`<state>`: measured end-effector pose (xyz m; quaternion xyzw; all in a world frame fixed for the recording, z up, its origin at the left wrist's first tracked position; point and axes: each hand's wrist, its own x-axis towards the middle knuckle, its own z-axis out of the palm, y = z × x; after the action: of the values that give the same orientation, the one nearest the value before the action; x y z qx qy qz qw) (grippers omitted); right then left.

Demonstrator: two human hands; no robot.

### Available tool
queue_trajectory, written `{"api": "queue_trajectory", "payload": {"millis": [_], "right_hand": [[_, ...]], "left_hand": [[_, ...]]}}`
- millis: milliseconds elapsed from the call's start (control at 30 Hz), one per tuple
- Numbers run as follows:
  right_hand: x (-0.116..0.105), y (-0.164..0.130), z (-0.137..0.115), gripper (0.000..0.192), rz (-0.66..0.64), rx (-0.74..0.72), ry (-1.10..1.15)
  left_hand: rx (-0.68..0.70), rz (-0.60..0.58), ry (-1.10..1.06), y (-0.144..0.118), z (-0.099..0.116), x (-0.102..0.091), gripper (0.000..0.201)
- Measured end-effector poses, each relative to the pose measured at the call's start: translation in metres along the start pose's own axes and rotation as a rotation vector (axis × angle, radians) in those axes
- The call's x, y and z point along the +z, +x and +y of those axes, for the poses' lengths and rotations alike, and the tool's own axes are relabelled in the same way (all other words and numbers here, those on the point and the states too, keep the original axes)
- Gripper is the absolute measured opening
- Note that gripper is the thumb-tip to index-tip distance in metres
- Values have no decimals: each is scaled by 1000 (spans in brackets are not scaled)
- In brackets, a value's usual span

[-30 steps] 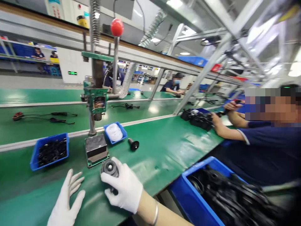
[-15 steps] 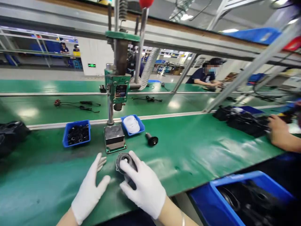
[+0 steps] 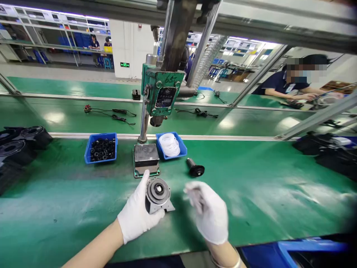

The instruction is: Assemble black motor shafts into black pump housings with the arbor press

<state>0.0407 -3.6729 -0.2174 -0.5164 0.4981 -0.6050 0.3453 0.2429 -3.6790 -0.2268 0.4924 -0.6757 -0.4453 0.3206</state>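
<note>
My left hand (image 3: 141, 214), in a white glove, grips a dark grey round housing (image 3: 158, 191) from its left side. The housing has stepped rings, a light metal centre and a flat bracket at its lower edge. To the right, apart from the housing, my white-gloved right hand (image 3: 209, 212) hangs over the mat with its fingers bent. Motion blurs those fingertips, so whether anything is between them does not show. Just beyond that hand lies a black shaft with a round flange (image 3: 196, 168). A green press (image 3: 163, 91) stands behind the housing, over its metal base block (image 3: 146, 153).
Left of the press sits a blue bin (image 3: 87, 150) of small black rings; right of it, another blue bin (image 3: 182, 149) holds white rings. Black housings (image 3: 21, 143) crowd the left edge, more black parts (image 3: 320, 149) the right. A co-worker (image 3: 290, 82) sits across the bench.
My left hand has moved right and taken hold of the housing. My right hand has let go of it and moved right. The view has shifted, with the press now larger.
</note>
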Motion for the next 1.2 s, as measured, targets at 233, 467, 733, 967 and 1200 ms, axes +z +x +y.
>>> {"api": "queue_trajectory", "payload": {"millis": [233,467,733,967,1200], "right_hand": [[51,-3,17,49,-394,-1,-65],[-1,2,1,29,-245,-75,-12],[21,5,5,44,-269,92,-22],[13,12,4,30,24,30,99],[2,17,1,35,-39,-59,-14]], "left_hand": [[196,69,92,4,-12,8,103],[215,84,105,3,-28,11,118],[210,198,139,0,-23,23,109],[220,228,194,-2,-23,24,112],[254,238,177,-2,-27,28,111]]}}
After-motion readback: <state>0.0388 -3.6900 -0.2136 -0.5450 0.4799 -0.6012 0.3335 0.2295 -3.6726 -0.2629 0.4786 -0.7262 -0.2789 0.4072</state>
